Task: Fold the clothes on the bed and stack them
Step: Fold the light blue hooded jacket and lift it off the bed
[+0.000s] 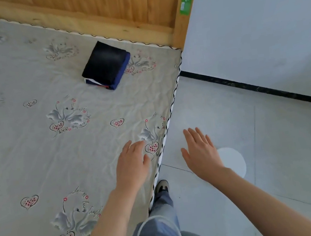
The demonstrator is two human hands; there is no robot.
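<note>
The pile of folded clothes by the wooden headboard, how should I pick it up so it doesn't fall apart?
Probably slide both hands, left and right, under the bottom blue layer of the pile of folded clothes from its two long sides; the layers lie loosely stacked, so lifting from underneath should keep them together.

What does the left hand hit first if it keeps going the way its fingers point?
Probably nothing but bare bedsheet: the left hand points up-right toward the bed's edge. The folded stack lies off that line; depth is unclear.
</note>
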